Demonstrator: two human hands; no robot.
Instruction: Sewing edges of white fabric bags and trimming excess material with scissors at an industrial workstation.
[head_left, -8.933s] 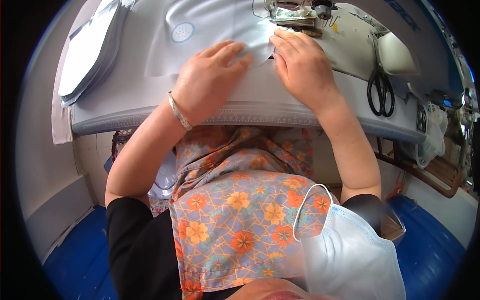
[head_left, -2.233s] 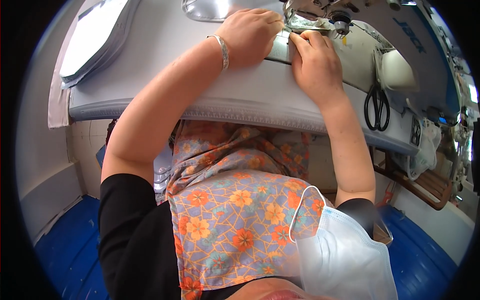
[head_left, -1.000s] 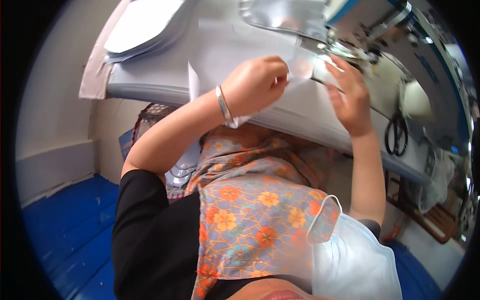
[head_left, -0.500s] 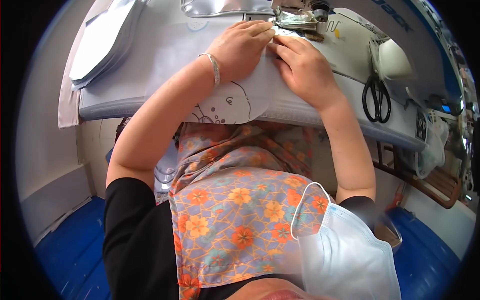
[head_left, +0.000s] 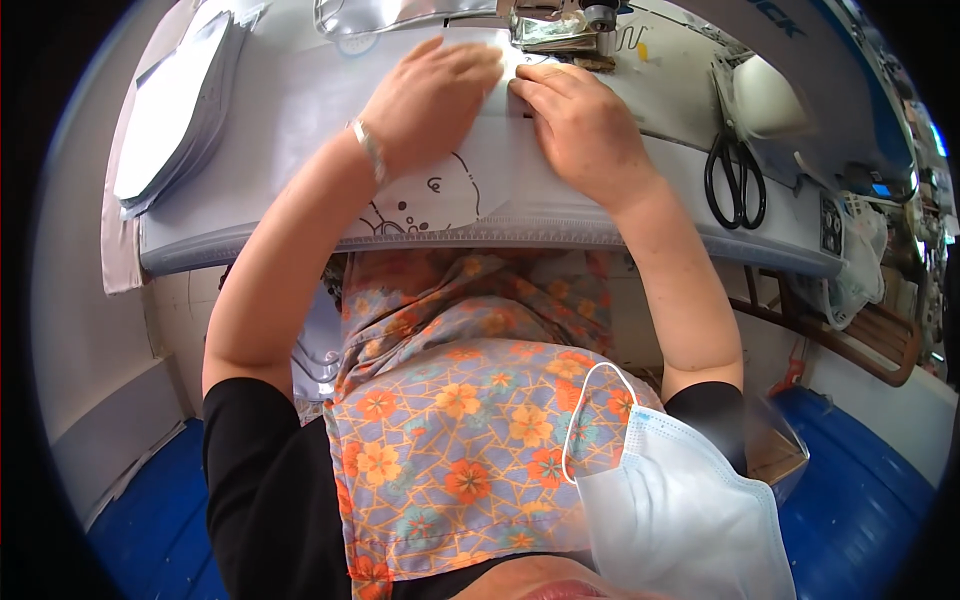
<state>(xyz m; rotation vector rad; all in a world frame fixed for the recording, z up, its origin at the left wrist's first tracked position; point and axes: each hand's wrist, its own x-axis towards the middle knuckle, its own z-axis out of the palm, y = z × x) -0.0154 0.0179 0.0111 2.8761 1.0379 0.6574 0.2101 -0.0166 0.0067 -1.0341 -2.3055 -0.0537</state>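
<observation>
A thin white sheet with a dark line-drawn cartoon figure [head_left: 440, 195] lies on the sewing machine table, its lower edge close to the table's front edge. Over its upper left part is my left hand [head_left: 432, 105], slightly blurred, its fingers outstretched and the little finger apart. My right hand [head_left: 588, 125] is at the sheet's upper right, fingertips together and pressed on its edge; the thumb is partly hidden. Just beyond the fingertips is the metal needle area of the sewing machine [head_left: 600, 18]. Both palms face down, so what lies under them is hidden.
A stack of white cut pieces [head_left: 175, 110] lies at the left. Black-handled scissors [head_left: 735, 180] hang or lie near the right front edge, beside a white rounded object [head_left: 765, 95]. A clear pouch-like piece [head_left: 385, 14] is at the back. A face mask [head_left: 680, 500] hangs before my chest.
My left hand has come away from my right, and its fingers have spread. The sheet's lower edge, which hung past the table edge, now lies on the table. The whole view has shifted slightly.
</observation>
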